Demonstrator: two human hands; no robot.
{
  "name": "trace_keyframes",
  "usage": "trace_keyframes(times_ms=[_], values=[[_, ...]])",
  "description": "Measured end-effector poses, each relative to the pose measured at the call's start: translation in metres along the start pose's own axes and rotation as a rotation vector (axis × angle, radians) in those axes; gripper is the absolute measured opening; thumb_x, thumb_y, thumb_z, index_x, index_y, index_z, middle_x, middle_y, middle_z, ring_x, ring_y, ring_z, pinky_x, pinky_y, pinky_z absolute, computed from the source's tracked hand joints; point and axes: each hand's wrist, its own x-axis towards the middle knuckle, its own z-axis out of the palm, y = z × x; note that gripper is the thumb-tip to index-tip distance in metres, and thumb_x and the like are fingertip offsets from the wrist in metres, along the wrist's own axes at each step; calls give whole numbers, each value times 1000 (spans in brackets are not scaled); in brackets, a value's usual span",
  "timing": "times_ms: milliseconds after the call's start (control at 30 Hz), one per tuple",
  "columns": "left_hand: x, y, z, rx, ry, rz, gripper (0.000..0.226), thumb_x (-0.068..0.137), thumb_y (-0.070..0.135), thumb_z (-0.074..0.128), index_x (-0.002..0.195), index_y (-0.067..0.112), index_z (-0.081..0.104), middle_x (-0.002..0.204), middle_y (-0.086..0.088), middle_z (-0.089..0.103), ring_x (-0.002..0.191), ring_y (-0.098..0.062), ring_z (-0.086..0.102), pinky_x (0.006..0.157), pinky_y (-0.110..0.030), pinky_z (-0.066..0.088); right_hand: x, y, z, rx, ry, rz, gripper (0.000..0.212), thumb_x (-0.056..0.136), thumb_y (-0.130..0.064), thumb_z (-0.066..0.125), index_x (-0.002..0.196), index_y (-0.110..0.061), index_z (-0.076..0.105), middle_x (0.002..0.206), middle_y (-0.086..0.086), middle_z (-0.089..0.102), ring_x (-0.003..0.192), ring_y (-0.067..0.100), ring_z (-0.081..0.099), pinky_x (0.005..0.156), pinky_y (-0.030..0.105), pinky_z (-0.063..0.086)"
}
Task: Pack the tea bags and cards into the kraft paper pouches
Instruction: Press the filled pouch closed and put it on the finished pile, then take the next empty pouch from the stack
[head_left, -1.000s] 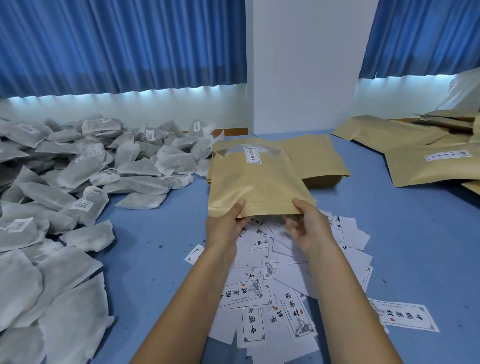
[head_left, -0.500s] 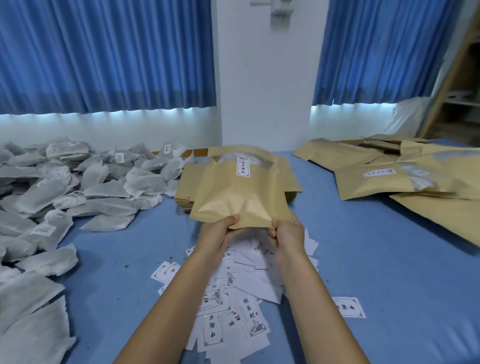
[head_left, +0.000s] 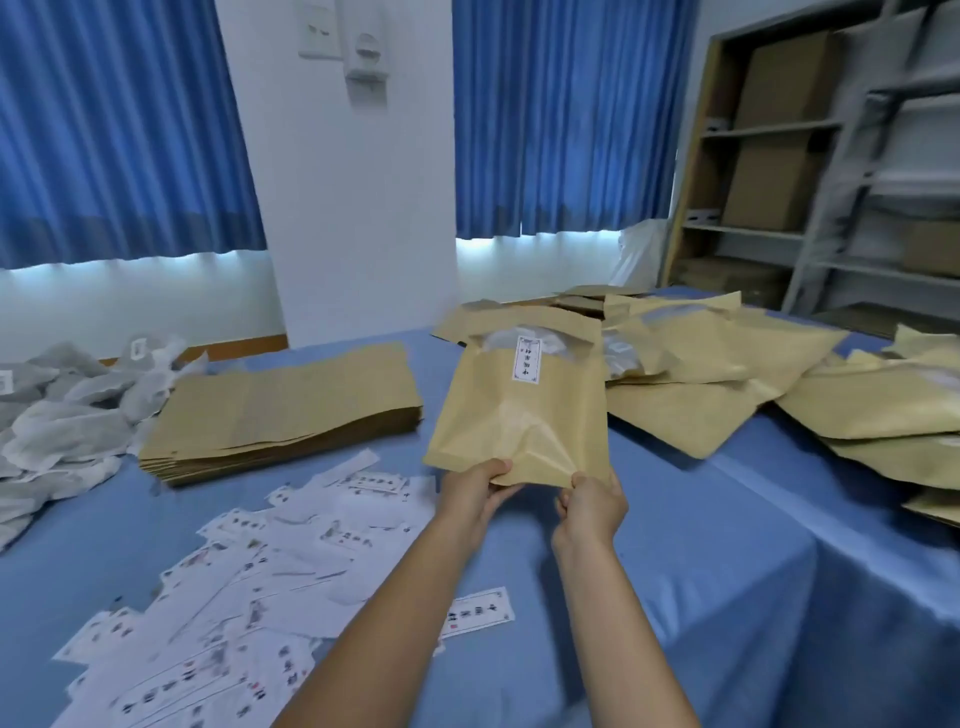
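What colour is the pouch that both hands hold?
Kraft brown, with a white label; the head view shows the pouch best.

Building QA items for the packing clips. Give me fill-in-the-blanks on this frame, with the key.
1. The left hand and right hand grip a pouch whose label is ____.
2. The stack of flat pouches lies to that pouch's ____.
3. The loose pile of pouches lies to its ____.
4. The cards lie scattered on a ____ cloth.

Missing words: white; left; right; blue.
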Motion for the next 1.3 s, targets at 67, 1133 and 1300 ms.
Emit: trace_keyframes(times_ms=[67, 1133, 1300], values=[[9, -11, 8, 8, -12, -35, 39, 85, -15, 52, 123, -6, 52, 105, -14, 64, 90, -24, 64, 58, -28, 57, 13, -3, -4, 20, 8, 7, 42, 83, 12, 33, 89, -16, 64, 65, -1, 50, 42, 9, 29, 37, 16, 27], [-117, 157, -231, 1680, 742, 393, 35, 98, 34, 40, 126, 18, 54, 120, -10, 60, 113, -27, 54, 92, -33, 41, -196, 196, 114, -340, -1131, 303, 24, 85, 12, 55, 99, -6, 64, 103, 18, 70, 90, 21, 69, 82, 28, 54], [-168, 213, -304, 1800, 1469, -144, 62, 92, 48, 44, 147, 25, 28, 157, -20, 5, 140, -49, -4, 105, -72, 9, -245, 224, 123, -709, -1446, 169, 40, 80, 10, 67, 116, -3, 57, 124, 16, 60, 111, 24, 61, 84, 22, 52]])
